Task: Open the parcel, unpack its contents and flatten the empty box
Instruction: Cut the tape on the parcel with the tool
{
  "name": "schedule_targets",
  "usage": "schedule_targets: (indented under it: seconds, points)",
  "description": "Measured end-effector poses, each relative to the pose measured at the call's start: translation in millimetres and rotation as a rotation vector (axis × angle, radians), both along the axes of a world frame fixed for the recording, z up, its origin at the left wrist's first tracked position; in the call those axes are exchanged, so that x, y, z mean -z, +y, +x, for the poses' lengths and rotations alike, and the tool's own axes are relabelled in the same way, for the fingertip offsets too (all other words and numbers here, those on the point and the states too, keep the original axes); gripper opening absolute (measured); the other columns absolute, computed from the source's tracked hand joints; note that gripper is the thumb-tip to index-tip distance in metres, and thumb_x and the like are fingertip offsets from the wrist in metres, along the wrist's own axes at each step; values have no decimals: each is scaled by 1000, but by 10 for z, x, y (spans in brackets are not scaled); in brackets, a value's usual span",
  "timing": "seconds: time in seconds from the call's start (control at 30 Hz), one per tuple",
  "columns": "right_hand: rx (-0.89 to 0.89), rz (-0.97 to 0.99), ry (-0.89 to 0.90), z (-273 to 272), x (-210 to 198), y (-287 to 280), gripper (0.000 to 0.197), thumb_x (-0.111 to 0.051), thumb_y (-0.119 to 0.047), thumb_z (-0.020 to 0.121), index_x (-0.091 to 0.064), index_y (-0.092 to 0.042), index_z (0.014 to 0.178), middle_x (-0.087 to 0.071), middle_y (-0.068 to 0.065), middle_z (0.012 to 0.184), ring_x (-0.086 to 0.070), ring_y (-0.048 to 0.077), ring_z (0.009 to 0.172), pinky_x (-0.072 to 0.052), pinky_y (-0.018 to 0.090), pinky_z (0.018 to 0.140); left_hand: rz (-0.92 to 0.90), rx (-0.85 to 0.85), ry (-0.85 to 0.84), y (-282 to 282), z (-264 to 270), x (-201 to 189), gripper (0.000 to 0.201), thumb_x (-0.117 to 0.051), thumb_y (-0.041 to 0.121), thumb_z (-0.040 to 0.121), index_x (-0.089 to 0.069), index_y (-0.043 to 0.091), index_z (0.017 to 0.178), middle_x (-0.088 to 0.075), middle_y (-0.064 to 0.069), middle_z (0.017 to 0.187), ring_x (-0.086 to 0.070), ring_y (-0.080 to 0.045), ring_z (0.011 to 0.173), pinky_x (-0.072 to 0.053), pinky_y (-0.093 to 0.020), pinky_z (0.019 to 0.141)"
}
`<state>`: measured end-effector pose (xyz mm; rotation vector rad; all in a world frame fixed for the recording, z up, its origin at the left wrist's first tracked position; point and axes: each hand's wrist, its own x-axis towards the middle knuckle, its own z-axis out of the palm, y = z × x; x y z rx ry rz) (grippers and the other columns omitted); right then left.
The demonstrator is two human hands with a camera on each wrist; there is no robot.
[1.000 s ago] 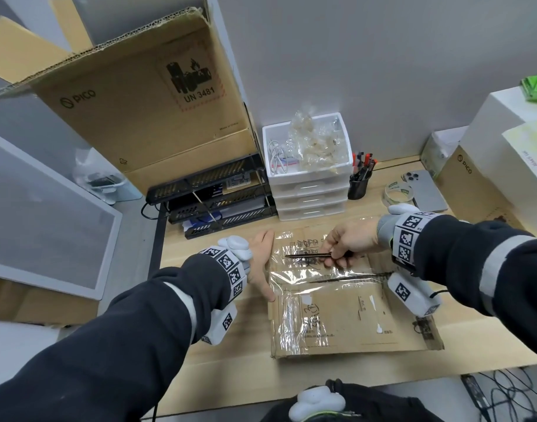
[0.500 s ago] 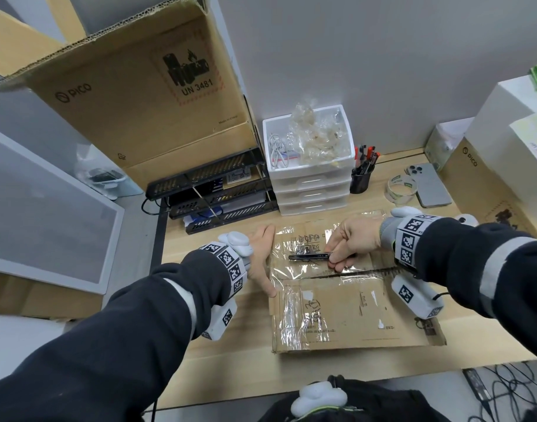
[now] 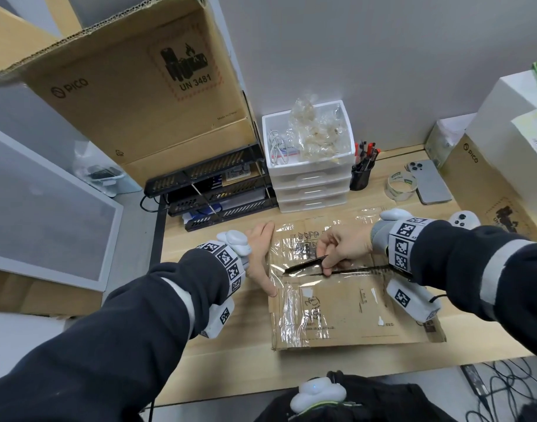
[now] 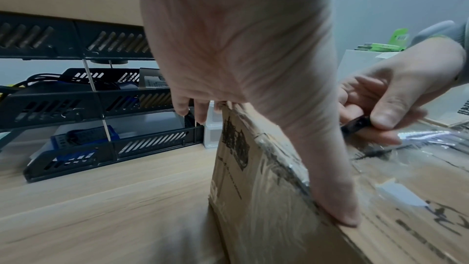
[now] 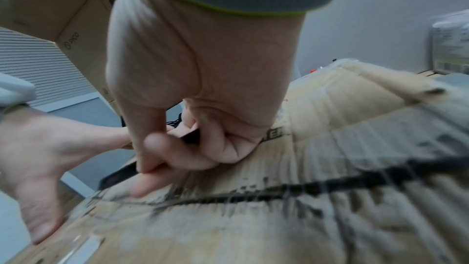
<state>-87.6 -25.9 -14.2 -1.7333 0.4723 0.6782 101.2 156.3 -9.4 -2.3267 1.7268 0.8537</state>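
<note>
The parcel [image 3: 349, 303] is a flat brown cardboard box under clear tape, lying on the wooden desk [image 3: 230, 360]. A dark slit runs along its middle seam [image 3: 361, 270]. My right hand [image 3: 328, 263] pinches a thin black cutter [image 3: 303, 264], tip down at the seam's left end. My left hand [image 3: 261, 260] braces the box's left side, thumb along the top edge, fingers straight. In the left wrist view, the left hand [image 4: 266, 127] lies on the box edge [image 4: 253, 178] and the right hand [image 4: 380, 119] holds the cutter [image 4: 355, 124]. The right wrist view shows my right hand [image 5: 162, 156], the cutter [image 5: 119, 176] and the slit [image 5: 330, 184].
Black letter trays [image 3: 212, 190] carry a large brown carton [image 3: 133, 95] at back left. A white drawer unit [image 3: 310, 178], pen cup [image 3: 361, 175], tape roll [image 3: 401, 185], phone [image 3: 428, 184] and white controller [image 3: 462, 219] stand behind the parcel. More cartons [image 3: 486, 190] crowd the right.
My right hand has tipped the black cutter down so its point meets the seam near the box's left edge. The left hand stays braced on the box.
</note>
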Motion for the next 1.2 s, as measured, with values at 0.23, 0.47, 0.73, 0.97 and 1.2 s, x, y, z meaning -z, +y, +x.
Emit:
schedule_targets:
  seconds: [0.23, 0.47, 0.73, 0.97, 1.2]
  points:
    - [22, -117, 42, 124, -1, 148, 47, -46, -47, 100, -75, -14, 84, -48, -7, 56, -42, 10, 47, -40, 21, 50, 5, -16, -13, 44, -16, 122, 173, -77, 86, 26, 5, 12, 159, -15, -8, 163, -28, -30, 145, -27, -45, 121]
    - [-110, -320, -19, 139, 48, 224, 48, -47, -50, 96, -74, -15, 80, -59, -6, 66, -51, 14, 62, -47, 29, 69, 16, -22, -5, 45, -28, 121, 173, -80, 84, 29, 9, 11, 159, -9, -9, 166, -21, -31, 149, -23, -44, 123]
    - [-178, -335, -9, 127, -21, 294, 41, -45, -46, 100, -66, -23, 74, -59, -8, 66, -51, 12, 61, -44, 26, 66, 21, -61, 18, 30, -39, 155, 176, -79, 82, 24, 8, 12, 159, -9, -7, 165, -19, -28, 151, -24, -45, 124]
    - [-168, -317, 9, 120, -18, 336, 40, -47, -43, 100, -63, -20, 72, -60, -7, 64, -54, 12, 61, -48, 25, 68, -19, -95, 42, 22, -14, 221, 173, -82, 82, 20, -2, 18, 158, -21, -4, 159, -29, -25, 145, -31, -44, 120]
    - [-162, -273, 15, 100, -66, 379, 35, -48, -39, 99, -63, -16, 77, -58, -4, 64, -50, 13, 57, -46, 23, 63, 0, -94, 43, 9, -32, 179, 169, -87, 75, 23, -2, 17, 158, -22, -4, 159, -32, -24, 143, -34, -43, 119]
